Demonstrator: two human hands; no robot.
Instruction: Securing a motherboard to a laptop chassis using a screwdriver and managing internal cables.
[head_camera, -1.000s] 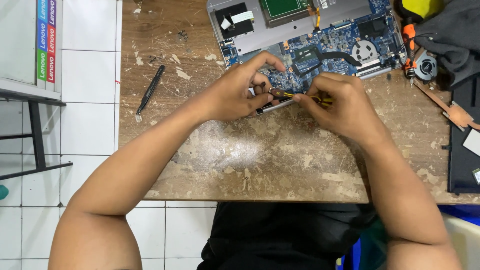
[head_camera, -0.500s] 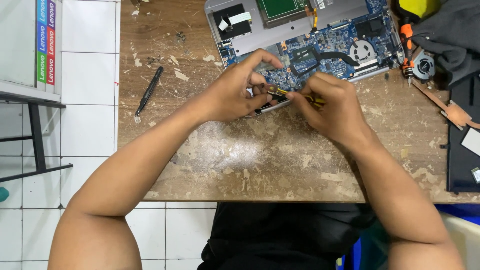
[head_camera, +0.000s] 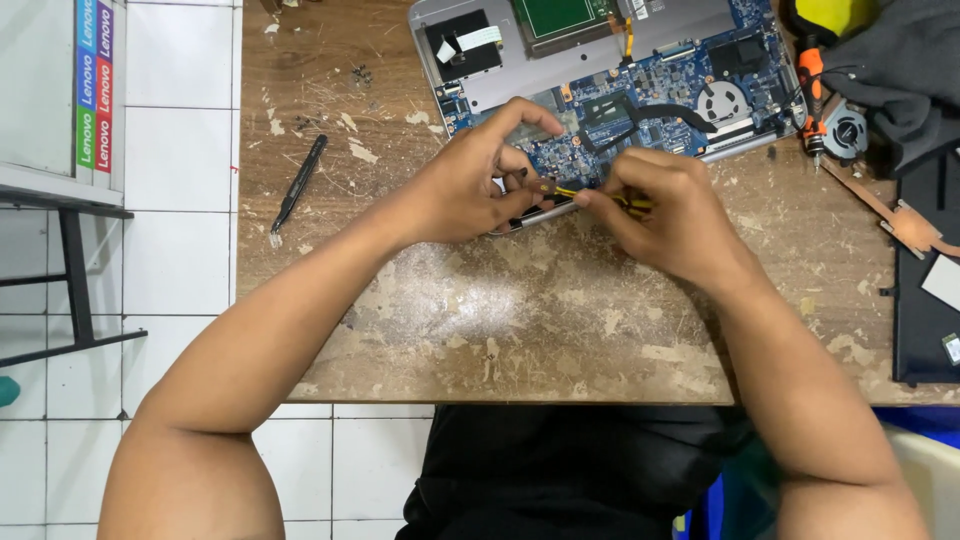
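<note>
An opened laptop lies at the far edge of the worn wooden table, its blue circuit board bare. My right hand grips a thin yellow-handled tool whose tip points left at the board's near edge. My left hand rests on that same edge, fingers curled and pinching right beside the tool's tip. What the left fingers pinch is too small to make out. Both hands nearly touch each other.
A black pen-shaped tool lies on the table's left part. At the right stand an orange-handled screwdriver, a loose fan, a copper heat pipe, dark cloth and a black panel. White tiled floor lies left.
Both hands have shifted slightly toward the near left along the board's edge, keeping the tool between them. Nothing else moved.
</note>
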